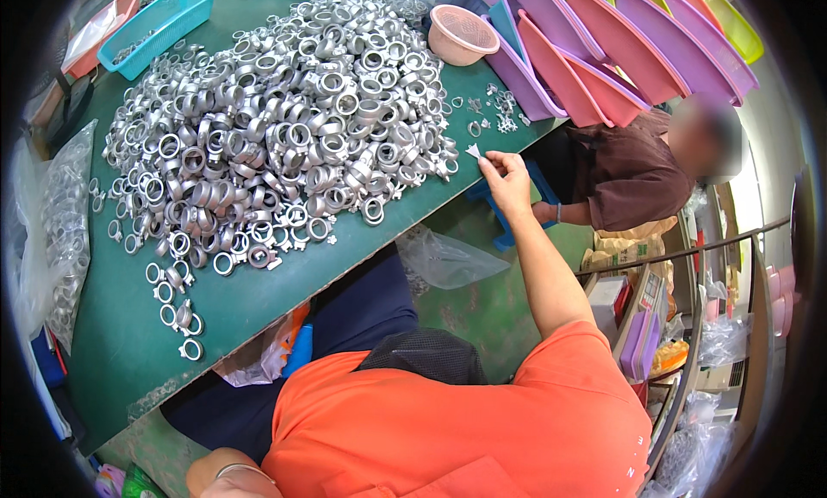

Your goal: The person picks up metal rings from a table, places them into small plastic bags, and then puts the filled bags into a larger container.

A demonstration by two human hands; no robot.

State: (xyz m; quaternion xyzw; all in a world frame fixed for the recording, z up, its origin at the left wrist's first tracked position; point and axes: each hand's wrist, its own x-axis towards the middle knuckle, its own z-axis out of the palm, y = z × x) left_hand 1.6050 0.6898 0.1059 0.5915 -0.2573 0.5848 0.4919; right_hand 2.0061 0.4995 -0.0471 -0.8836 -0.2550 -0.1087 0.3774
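Note:
My right hand [506, 179] reaches out over the right edge of the green table [345, 261], thumb and fingers pinched together. Between the fingertips is a small pale, triangular piece [474, 151], too small to name. Beyond it lie a few small clear and silvery bits [501, 106]. A large heap of silver metal rings [293, 119] with small lugs covers much of the tabletop, left of my right hand. Several rings trail off towards the near edge. My left hand [226, 470], with a thin band at its wrist, is low near my body; its fingers are hidden.
A teal basket [159, 33] stands at the far left, a round pink basket [463, 34] behind the heap. Purple and pink bins [594, 50] are stacked at the far right. Another person in a brown shirt [633, 166] sits there. A plastic bag of rings [67, 248] lies left.

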